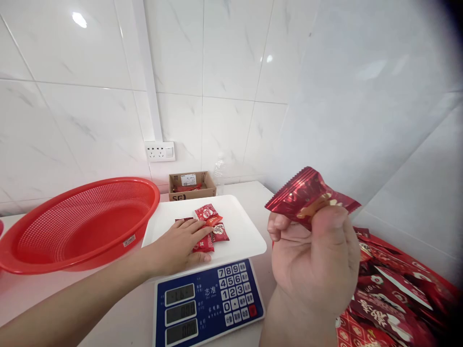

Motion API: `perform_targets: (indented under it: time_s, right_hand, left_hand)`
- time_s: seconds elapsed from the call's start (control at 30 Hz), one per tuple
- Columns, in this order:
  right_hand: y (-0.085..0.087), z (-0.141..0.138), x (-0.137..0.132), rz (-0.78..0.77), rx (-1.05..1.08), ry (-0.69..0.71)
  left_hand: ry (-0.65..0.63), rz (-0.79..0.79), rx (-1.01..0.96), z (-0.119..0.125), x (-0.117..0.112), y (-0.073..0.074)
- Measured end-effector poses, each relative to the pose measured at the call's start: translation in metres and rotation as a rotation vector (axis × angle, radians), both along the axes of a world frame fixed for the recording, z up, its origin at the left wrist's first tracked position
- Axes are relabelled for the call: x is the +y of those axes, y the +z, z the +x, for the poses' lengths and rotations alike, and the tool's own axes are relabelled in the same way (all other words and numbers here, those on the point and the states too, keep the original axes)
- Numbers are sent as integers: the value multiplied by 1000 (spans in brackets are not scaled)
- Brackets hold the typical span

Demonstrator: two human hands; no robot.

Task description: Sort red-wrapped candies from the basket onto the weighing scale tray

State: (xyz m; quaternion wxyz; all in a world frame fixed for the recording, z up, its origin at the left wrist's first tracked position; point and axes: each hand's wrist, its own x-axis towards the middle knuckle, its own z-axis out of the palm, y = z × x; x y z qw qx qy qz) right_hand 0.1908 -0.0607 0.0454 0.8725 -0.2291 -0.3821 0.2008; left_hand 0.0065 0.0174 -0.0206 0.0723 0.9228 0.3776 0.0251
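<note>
My right hand [314, 262] is raised in front of the camera at the right, thumb and fingers pinching a shiny red snack packet [302, 195] with crimped ends. At the centre, my left hand [175, 248] lies palm down with its fingers spread over several small red packets [220, 232]. Those packets rest on the white tray [246, 231] of an electronic scale, and the hand partly covers them. Below the tray is the scale's blue keypad panel [210, 320], with number keys and three grey displays.
A large red plastic basket [144, 197] stands left of the scale. Behind the tray are an open cardboard box [195, 193] holding red items and a clear plastic bottle [219, 168]. Larger red and maroon packets [388, 303] are heaped at the right. A socket [159, 151] is on the tiled wall.
</note>
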Motion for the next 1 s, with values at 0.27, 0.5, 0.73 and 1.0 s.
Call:
perform_targets:
  time_s: [0.27,0.5,0.73,1.0]
  right_hand:
    - [-1,0,-1,11,14,43]
    - [-2,1,0,29,-28,43]
    - [-3,1,3,28,-70,69]
    - [-5,2,6,7,-86,53]
  left_hand:
    - [19,91,-36,1,5,-4]
    - [23,115,-77,-4,8,-7]
    - [84,190,-137,-8,14,-4]
    - [170,342,-173,-23,22,14]
